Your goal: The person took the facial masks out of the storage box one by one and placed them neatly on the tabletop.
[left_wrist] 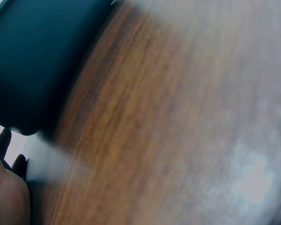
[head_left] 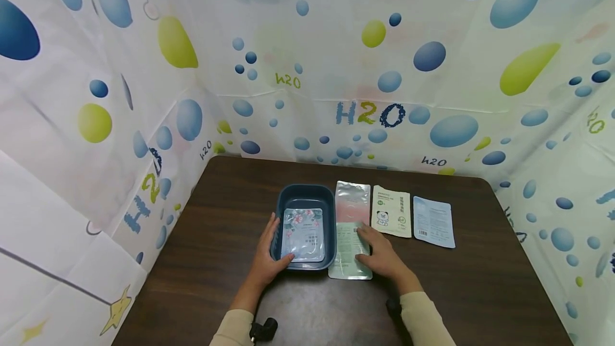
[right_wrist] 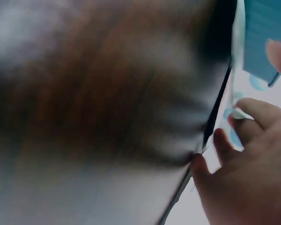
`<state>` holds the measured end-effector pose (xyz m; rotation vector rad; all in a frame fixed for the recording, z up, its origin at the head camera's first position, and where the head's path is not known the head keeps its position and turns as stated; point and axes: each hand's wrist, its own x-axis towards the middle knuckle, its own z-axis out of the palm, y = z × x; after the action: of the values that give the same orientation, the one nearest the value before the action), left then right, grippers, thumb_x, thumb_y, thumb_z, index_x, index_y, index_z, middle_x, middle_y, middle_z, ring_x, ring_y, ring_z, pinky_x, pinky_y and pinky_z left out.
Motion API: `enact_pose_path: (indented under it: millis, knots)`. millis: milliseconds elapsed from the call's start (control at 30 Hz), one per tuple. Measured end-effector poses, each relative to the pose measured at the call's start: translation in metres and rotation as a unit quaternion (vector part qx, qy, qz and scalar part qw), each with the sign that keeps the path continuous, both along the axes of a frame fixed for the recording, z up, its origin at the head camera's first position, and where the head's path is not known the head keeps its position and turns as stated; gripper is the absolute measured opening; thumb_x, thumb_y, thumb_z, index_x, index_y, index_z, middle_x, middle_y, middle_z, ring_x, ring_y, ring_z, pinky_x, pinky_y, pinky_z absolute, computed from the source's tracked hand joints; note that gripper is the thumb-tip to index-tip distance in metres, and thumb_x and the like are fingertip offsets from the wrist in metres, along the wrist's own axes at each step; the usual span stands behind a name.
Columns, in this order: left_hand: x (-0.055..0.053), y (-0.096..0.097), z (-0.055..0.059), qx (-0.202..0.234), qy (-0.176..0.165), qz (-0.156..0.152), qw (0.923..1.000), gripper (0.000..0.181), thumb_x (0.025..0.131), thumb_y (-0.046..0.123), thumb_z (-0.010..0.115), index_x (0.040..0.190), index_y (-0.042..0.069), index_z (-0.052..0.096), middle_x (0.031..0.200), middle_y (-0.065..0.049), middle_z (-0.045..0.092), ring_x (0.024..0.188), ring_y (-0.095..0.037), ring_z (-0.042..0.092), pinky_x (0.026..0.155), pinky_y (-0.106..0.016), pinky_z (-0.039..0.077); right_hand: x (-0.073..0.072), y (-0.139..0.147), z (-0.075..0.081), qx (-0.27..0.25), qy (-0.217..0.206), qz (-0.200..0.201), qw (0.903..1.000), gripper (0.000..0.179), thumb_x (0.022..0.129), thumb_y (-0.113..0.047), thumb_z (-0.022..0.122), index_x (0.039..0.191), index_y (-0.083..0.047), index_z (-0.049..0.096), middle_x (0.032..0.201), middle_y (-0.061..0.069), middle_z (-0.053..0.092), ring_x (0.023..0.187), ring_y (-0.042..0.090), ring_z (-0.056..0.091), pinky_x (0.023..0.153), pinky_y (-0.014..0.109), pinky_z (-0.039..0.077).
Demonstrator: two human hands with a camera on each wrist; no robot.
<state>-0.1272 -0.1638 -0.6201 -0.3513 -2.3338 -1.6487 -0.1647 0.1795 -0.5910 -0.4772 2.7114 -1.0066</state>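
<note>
A dark blue plastic tray stands on the table, holding a flat floral packet that looks like a sheet-mask sachet. My left hand grips the tray's left wall, fingers along the outside and thumb over the near rim. Right of the tray lies a pale green packet, its far end over a silver-and-pink packet. My right hand rests on the green packet's right edge, thumb and forefinger spread apart. In the right wrist view the fingers are loosely bent beside its pale edge.
A cream packet with a bear picture and a light blue packet lie in a row to the right. The dark wooden table meets a patterned curtain at the back. Only the tray's end shows in the left wrist view.
</note>
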Motion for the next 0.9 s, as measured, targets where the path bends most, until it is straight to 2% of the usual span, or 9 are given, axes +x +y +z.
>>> enact_pose_path:
  millis: [100, 200, 433, 733, 900]
  knots:
    - [0.000, 0.000, 0.000, -0.001, 0.001, 0.000, 1.0000, 0.100, 0.073, 0.023, 0.084, 0.157, 0.003, 0.035, 0.172, -0.010, 0.021, 0.155, -0.027, 0.023, 0.114, -0.074, 0.021, 0.004, -0.002, -0.001, 0.056, 0.005, 0.037, 0.9977, 0.082, 0.087, -0.024, 0.071, 0.156, 0.002, 0.036, 0.169, 0.021, 0.020, 0.157, 0.042, 0.017, 0.120, 0.067, 0.019]
    - [0.001, -0.001, 0.000, 0.000, 0.002, 0.000, 1.0000, 0.100, 0.073, 0.023, 0.084, 0.157, 0.002, 0.035, 0.171, -0.010, 0.021, 0.154, -0.029, 0.023, 0.115, -0.073, 0.021, 0.006, -0.004, -0.002, 0.077, 0.006, 0.046, 0.9959, 0.084, 0.087, -0.025, 0.071, 0.156, 0.003, 0.033, 0.170, 0.024, 0.013, 0.158, 0.043, 0.013, 0.121, 0.066, 0.019]
    - [0.000, -0.003, 0.000, -0.006, 0.002, 0.004, 1.0000, 0.100, 0.074, 0.023, 0.084, 0.157, 0.002, 0.034, 0.171, -0.011, 0.021, 0.155, -0.027, 0.024, 0.113, -0.074, 0.023, 0.008, -0.005, -0.005, 0.060, -0.012, 0.033, 0.9976, 0.084, 0.088, -0.024, 0.070, 0.159, -0.001, 0.030, 0.171, 0.022, 0.006, 0.159, 0.043, 0.008, 0.123, 0.066, 0.015]
    - [0.001, -0.003, 0.001, -0.006, -0.007, 0.004, 0.9999, 0.098, 0.074, 0.025, 0.083, 0.158, 0.003, 0.035, 0.172, -0.010, 0.021, 0.152, -0.042, 0.024, 0.115, -0.074, 0.021, 0.009, -0.003, -0.008, 0.045, -0.014, 0.035, 0.9983, 0.085, 0.089, -0.025, 0.068, 0.160, -0.002, 0.028, 0.171, 0.023, 0.004, 0.159, 0.043, 0.007, 0.123, 0.066, 0.012]
    - [0.000, -0.002, 0.001, -0.004, -0.010, 0.001, 0.9999, 0.098, 0.075, 0.025, 0.083, 0.158, 0.004, 0.035, 0.172, -0.009, 0.021, 0.153, -0.038, 0.023, 0.115, -0.074, 0.021, 0.013, -0.003, -0.006, 0.050, -0.015, 0.027, 0.9983, 0.085, 0.090, -0.026, 0.069, 0.160, -0.003, 0.027, 0.172, 0.022, -0.001, 0.159, 0.043, 0.007, 0.124, 0.064, 0.011]
